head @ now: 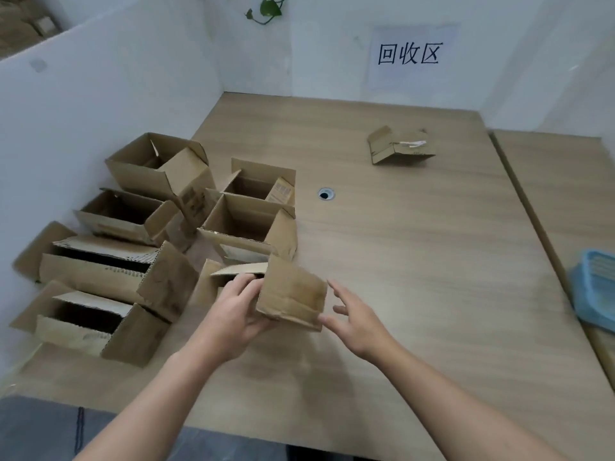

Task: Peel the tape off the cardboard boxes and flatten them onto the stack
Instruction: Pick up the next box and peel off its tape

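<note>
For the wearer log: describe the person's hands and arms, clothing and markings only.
Both hands, left hand and right hand, are bare: no gloves, rings or watch visible. The left forearm and right forearm are uncovered to the frame edge; no sleeve shows. No markings or cables. Blue denim fabric shows at the bottom edge.

brown boxes, blue tray, tan table

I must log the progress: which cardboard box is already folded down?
The lone box at the table's far right, below the wall sign: it lies collapsed; the other boxes stand open at left, one in the left hand.
</note>
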